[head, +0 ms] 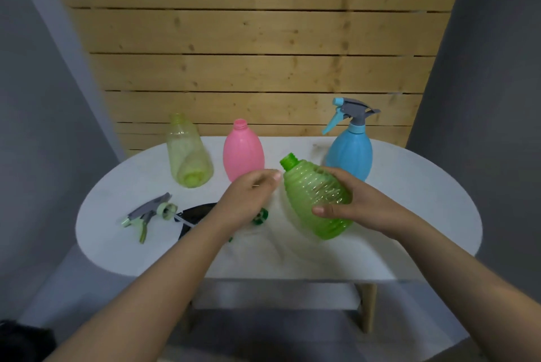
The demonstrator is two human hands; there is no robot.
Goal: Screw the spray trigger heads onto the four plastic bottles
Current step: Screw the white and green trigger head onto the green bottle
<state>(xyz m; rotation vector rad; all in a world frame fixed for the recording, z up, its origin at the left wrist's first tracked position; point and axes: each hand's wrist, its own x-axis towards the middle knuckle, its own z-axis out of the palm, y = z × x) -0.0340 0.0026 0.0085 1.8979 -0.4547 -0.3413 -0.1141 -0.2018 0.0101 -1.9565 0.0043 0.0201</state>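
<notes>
Four bottles: yellow (pixel 188 151), pink (pixel 243 151) and capped blue (pixel 349 153) stand on the counter (pixel 409 200); right hand (pixel 355 203) grips the green bottle (pixel 317 200). Left hand (pixel 248 197) loosely curled, apparently empty. One loose head (pixel 149 212) visible.

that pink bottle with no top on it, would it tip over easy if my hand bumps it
Probably yes. The pink bottle stands upright and looks empty, so it is likely light and would slide or topple at a nudge. Its egg-shaped body suggests it would roll once down. The left hand hovers just in front of it, so a bump seems possible.
</notes>
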